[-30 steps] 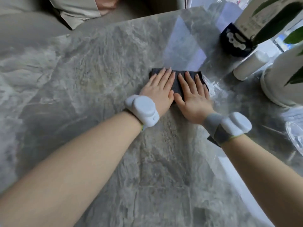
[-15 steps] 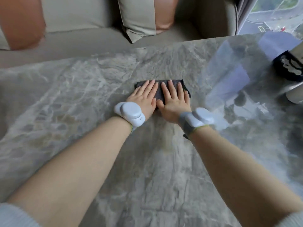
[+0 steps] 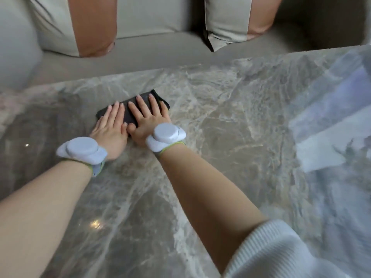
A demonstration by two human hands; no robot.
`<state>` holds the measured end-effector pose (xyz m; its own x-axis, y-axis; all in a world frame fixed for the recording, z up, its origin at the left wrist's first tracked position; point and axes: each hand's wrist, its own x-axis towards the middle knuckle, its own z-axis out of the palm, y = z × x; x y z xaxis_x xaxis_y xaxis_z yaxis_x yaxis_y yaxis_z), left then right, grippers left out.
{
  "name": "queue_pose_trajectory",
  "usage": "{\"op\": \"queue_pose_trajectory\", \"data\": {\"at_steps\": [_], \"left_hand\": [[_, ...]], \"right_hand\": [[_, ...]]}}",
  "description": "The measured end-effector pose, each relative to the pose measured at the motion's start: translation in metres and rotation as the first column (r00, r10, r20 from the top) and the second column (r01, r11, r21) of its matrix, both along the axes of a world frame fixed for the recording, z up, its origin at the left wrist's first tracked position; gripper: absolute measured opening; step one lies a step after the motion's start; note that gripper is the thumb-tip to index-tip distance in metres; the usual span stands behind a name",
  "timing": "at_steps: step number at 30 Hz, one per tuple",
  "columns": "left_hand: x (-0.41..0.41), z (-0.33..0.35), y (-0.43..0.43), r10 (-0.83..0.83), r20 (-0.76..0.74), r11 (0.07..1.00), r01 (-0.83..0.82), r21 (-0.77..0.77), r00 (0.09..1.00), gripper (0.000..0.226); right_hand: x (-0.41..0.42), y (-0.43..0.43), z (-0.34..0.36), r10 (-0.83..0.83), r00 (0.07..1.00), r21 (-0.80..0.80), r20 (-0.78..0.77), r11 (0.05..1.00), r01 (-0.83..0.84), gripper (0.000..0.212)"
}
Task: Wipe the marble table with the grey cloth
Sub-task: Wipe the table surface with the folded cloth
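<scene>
Both hands flat on the cloth (image 3: 128, 115), side by side, thumbs touching at its near edge. Left hand (image 3: 111, 128) covers the left part, fingers straight and together; right hand (image 3: 149, 119) covers the right part, fingers a little spread, tips reaching the far edge. Neither hand grips anything: palms are open and pressing down, so I read the cloth as pinned by weight, not held. That makes sense for wiping, since flat palms spread the pressure over the whole folded pad and keep it from bunching. Cloth is folded to a dark rectangle, skewed, its right corner pointing at the far edge of the table (image 3: 230, 121). It lies near that far edge, left of centre, short of the sofa (image 3: 152, 47) beyond. Arms are stretched well forward, right sleeve (image 3: 281, 251) pushed up clear of the marble. My judgement: mid-stroke along the far strip. Glare on the right side of the tabletop hides any streaks; cannot tell what is already clean.
</scene>
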<state>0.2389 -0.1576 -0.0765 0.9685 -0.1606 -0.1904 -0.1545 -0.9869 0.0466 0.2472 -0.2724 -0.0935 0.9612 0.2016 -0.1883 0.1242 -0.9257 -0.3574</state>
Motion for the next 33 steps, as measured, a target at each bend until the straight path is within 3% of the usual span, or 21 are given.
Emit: {"op": "queue_pose_trajectory", "data": {"at_steps": [5, 9, 14, 20, 26, 30, 33], "left_hand": [[-0.06, -0.004, 0.005, -0.035, -0.027, 0.999, 0.034, -0.026, 0.999, 0.053], [-0.145, 0.004, 0.002, -0.064, -0.121, 0.997, 0.069, 0.033, 0.991, 0.074], [-0.263, 0.016, -0.021, -0.195, -0.085, 0.98, 0.197, 0.017, 0.977, 0.059], [-0.339, 0.015, -0.05, -0.268, -0.177, 0.963, 0.265, -0.042, 0.947, 0.061], [-0.289, 0.014, -0.095, -0.344, -0.107, 0.939, 0.343, -0.027, 0.933, 0.059], [-0.196, -0.004, -0.149, -0.405, -0.039, 0.912, 0.4, -0.087, 0.914, 0.058], [-0.116, -0.013, -0.202, -0.398, 0.066, 0.909, 0.403, -0.101, 0.915, 0.056]], "right_hand": [[-0.07, -0.005, 0.002, 0.017, 1.0, 0.041, 0.017, 0.999, -0.017, 0.058], [-0.162, -0.012, 0.009, 0.017, 0.998, 0.053, -0.058, 0.998, -0.014, 0.058], [-0.289, -0.033, 0.031, -0.078, 0.997, -0.124, 0.022, 0.989, 0.08, 0.056], [-0.374, -0.062, 0.026, -0.11, 0.991, -0.17, -0.072, 0.981, 0.096, 0.058], [-0.331, -0.107, 0.028, -0.163, 0.987, -0.187, -0.004, 0.969, 0.16, 0.057], [-0.248, -0.162, 0.013, -0.26, 0.966, -0.078, -0.006, 0.963, 0.258, 0.059], [-0.172, -0.21, 0.005, -0.338, 0.938, -0.082, 0.074, 0.936, 0.343, 0.058]]}}
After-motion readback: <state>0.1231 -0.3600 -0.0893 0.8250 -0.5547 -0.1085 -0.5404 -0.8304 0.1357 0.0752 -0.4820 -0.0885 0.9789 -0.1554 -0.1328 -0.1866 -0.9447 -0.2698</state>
